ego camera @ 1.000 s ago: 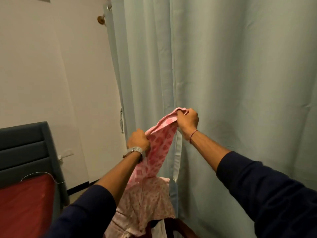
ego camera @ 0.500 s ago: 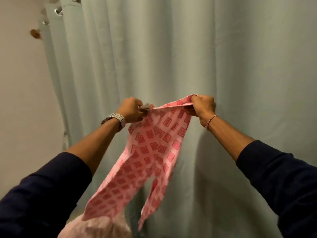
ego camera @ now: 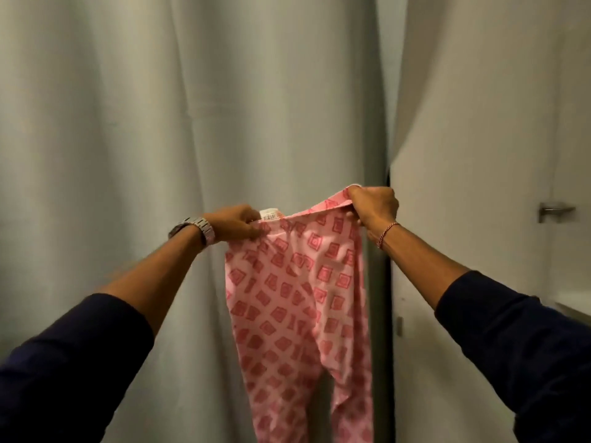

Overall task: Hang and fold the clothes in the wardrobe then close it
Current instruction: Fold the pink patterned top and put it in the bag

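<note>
I hold up a pair of pink trousers (ego camera: 297, 302) printed with red squares, stretched by the waistband in front of me. My left hand (ego camera: 235, 223), with a metal watch on the wrist, pinches the left end of the waistband beside a white label (ego camera: 269, 213). My right hand (ego camera: 372, 207), with a red thread bracelet, grips the right end a little higher. Both legs hang straight down and run out of the bottom of the frame.
A pale grey-green curtain (ego camera: 160, 139) fills the background left and centre. To the right stands a white door (ego camera: 479, 155) with a metal handle (ego camera: 555, 210). A dark gap (ego camera: 388, 282) separates curtain and door. A white ledge (ego camera: 572, 306) shows at the right edge.
My view has swung right, past the wall and chair, to the door. My hands have moved apart and the bunched trousers now hang spread open by the waistband.
</note>
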